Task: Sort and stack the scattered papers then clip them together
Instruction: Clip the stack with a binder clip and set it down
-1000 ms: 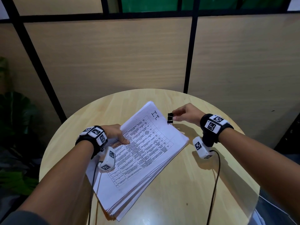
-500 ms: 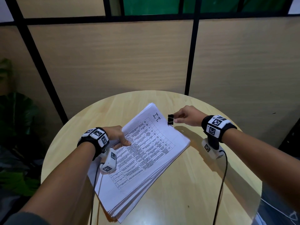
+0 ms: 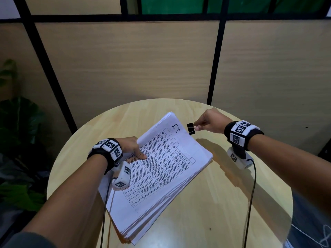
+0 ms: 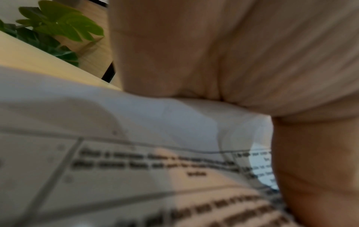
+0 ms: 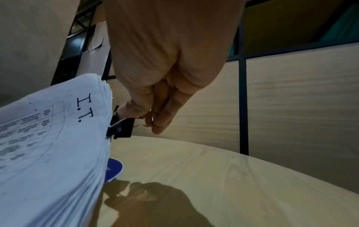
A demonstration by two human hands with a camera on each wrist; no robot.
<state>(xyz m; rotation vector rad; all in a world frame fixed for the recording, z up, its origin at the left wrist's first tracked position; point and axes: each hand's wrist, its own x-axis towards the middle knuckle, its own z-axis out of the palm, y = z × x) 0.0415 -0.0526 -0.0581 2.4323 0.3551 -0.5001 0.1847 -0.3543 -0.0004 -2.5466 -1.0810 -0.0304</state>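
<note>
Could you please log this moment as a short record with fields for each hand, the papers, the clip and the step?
left hand: thumb presses on the paper stack, steadying it
right hand: pinches the wire handles of the binder clip
paper stack: gathered, tilted on the round table
binder clip: black, at the stack's far edge
step: clipping; whether the clip bites yet is unclear
</note>
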